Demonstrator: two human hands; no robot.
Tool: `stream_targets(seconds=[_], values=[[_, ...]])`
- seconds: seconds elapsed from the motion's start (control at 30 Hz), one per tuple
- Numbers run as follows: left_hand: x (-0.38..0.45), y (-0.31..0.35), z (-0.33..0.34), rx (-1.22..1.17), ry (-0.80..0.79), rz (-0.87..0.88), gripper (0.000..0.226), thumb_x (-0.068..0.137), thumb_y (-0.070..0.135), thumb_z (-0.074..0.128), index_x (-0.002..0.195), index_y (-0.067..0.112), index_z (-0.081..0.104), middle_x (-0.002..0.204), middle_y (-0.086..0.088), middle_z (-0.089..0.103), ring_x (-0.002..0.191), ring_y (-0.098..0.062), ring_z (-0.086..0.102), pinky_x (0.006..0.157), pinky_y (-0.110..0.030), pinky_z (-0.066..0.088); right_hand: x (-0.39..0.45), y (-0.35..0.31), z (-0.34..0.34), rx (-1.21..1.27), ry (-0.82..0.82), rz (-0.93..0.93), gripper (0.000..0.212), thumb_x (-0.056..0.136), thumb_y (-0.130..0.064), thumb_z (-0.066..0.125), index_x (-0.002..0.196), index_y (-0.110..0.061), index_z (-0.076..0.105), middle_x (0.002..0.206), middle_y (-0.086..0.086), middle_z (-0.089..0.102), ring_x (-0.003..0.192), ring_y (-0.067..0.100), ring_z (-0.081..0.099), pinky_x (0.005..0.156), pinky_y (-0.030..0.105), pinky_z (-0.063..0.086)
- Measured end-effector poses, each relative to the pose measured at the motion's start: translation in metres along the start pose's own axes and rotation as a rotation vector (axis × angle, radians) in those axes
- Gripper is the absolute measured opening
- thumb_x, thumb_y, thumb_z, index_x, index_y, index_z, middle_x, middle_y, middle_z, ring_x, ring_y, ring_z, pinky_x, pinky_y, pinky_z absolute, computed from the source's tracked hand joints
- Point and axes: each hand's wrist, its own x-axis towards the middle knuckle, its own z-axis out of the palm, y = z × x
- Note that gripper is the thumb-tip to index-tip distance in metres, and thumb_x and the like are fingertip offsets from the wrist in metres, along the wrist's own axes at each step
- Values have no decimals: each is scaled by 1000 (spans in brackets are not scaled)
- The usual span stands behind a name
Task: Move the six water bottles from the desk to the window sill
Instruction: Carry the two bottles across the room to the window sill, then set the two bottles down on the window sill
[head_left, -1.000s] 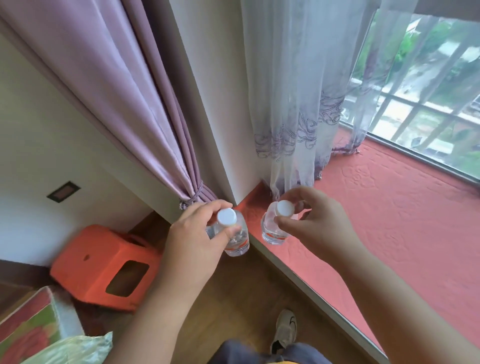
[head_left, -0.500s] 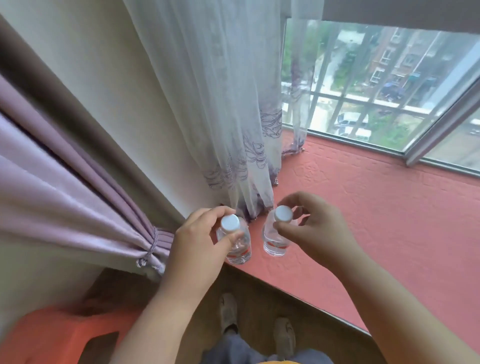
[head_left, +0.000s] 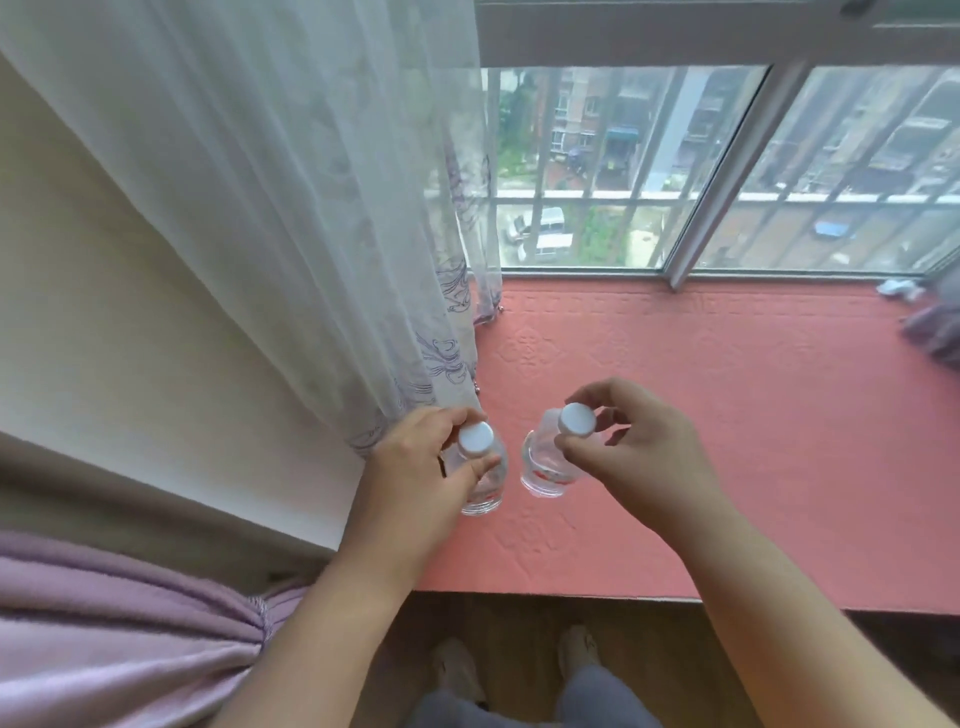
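Two small clear water bottles with white caps are held upright over the left end of the red-covered window sill (head_left: 727, 415). My left hand (head_left: 415, 467) grips the neck of the left bottle (head_left: 485, 486), just under its cap. My right hand (head_left: 628, 457) pinches the cap of the right bottle (head_left: 543, 467) with its fingertips. The bottles are a little apart, side by side. Whether their bases touch the sill I cannot tell. No desk or other bottles are in view.
A sheer white curtain (head_left: 363, 234) hangs just left of the bottles, against a cream wall (head_left: 130, 338). A purple drape (head_left: 104, 623) is tied back at lower left. The window (head_left: 675, 171) runs along the sill's far edge. Grey cloth (head_left: 935, 322) lies at the far right.
The view has swung right to face the sill squarely. Both hands carried their bottles from the sill's corner edge to above its surface and moved slightly apart.
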Motion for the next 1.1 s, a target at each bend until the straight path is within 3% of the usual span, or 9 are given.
stream_targets(seconds=[0.27, 0.6, 0.73, 0.9, 1.1], values=[[27, 4, 18, -30, -53, 34, 40, 75, 32, 82, 109, 42, 64, 102, 24, 60, 99, 5, 57, 83, -8, 41, 12, 12, -10, -6, 20, 27, 25, 72, -21, 78, 88, -37, 68, 88, -32, 62, 79, -4, 58, 62, 6, 39], [69, 39, 43, -22, 9, 25, 36, 77, 30, 81, 109, 40, 67, 101, 23, 62, 100, 7, 55, 83, -5, 36, 60, 31, -44, 36, -53, -10, 27, 72, -19, 78, 88, -39, 68, 89, -29, 64, 72, -2, 58, 61, 10, 41], [86, 48, 63, 16, 60, 28, 39, 77, 29, 81, 112, 37, 67, 99, 24, 61, 99, 6, 55, 84, -4, 36, 89, 44, -59, 35, -69, -38, 25, 71, -21, 78, 88, -38, 68, 88, -29, 65, 77, -2, 59, 61, 8, 41], [110, 56, 85, 74, 82, -9, 38, 80, 31, 79, 115, 36, 67, 97, 33, 56, 99, 6, 53, 87, -8, 38, 121, 62, -74, 39, -105, -62, 25, 71, -22, 77, 88, -38, 68, 87, -29, 65, 78, -2, 59, 59, 8, 39], [148, 60, 106, 105, 69, 22, 37, 85, 29, 75, 120, 27, 66, 106, 18, 62, 101, 0, 54, 93, -24, 44, 158, 83, -80, 47, -115, -31, 25, 71, -21, 76, 88, -38, 68, 87, -27, 65, 84, -2, 60, 61, 12, 39]])
